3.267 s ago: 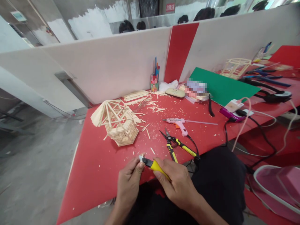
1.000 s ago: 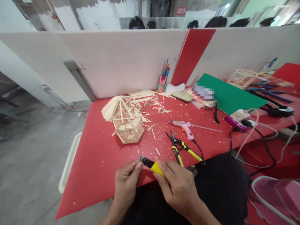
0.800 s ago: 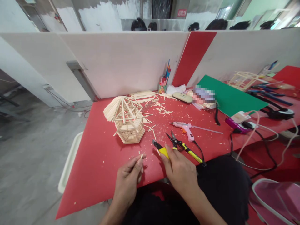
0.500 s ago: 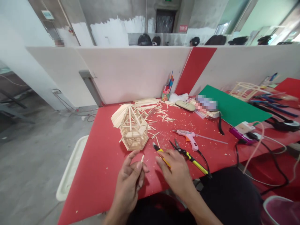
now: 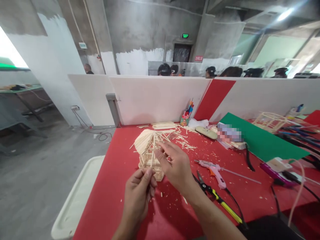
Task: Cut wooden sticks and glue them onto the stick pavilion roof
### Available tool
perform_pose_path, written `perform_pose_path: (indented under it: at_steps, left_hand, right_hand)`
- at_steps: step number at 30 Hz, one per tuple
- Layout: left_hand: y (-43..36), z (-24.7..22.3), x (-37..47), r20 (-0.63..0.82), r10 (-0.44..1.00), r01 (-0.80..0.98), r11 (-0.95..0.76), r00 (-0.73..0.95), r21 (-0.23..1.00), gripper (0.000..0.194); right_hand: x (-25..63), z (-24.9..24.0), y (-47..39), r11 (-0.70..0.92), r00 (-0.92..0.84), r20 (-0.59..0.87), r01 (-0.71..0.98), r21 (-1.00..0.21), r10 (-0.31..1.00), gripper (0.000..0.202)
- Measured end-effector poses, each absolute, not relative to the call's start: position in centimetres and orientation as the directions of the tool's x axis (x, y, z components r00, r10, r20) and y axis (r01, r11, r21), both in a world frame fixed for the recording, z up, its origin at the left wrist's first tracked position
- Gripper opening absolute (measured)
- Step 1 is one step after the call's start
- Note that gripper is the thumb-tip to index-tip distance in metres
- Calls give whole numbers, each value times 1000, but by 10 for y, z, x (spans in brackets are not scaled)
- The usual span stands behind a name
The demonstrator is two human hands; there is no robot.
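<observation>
I find left hand [image 5: 138, 191] pinched on thin wooden stick [image 5: 152, 160]; right hand [image 5: 177, 165] by stick's upper part, whether clamped I cannot tell; stick before wooden model [image 5: 144, 141], on red table [image 5: 107, 188]; pink glue gun [image 5: 217, 174], yellow-handled cutters [image 5: 220, 200] right of model

The left hand [image 5: 138, 191] and right hand [image 5: 176, 163] are bare, as are both forearms [image 5: 212, 210]; matte black clothing [image 5: 270, 229] shows at the near right, partly out of view.
</observation>
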State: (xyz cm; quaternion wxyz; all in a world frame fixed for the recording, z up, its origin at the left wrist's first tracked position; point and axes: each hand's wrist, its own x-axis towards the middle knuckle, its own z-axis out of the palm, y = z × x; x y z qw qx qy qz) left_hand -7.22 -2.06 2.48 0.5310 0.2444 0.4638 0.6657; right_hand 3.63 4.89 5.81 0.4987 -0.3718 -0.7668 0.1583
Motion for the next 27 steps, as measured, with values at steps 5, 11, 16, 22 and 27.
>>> perform_pose_path:
  at_steps: [5,11,16,22,27]
  left_hand:
    - [1,27,-75,-152,909,-484,-60,-387,873,38]
    - [11,23,-77,-112,907,-433,-82,-405,898,36]
    - [13,23,-80,-70,927,-390,-86,-369,917,36]
    - [16,22,-79,-32,931,-383,-119,-365,916,34]
    - [16,21,-78,-27,926,-384,-130,-377,914,33]
  right_hand:
    - [32,53,57,727,-281,770,608,-319,573,27]
    - [30,55,64,707,-350,739,667,-235,575,27]
    - [27,54,66,689,-372,712,692,-214,595,28]
    - [26,54,66,688,-371,714,695,-211,594,29]
    - [26,52,67,695,-369,722,686,-212,585,30]
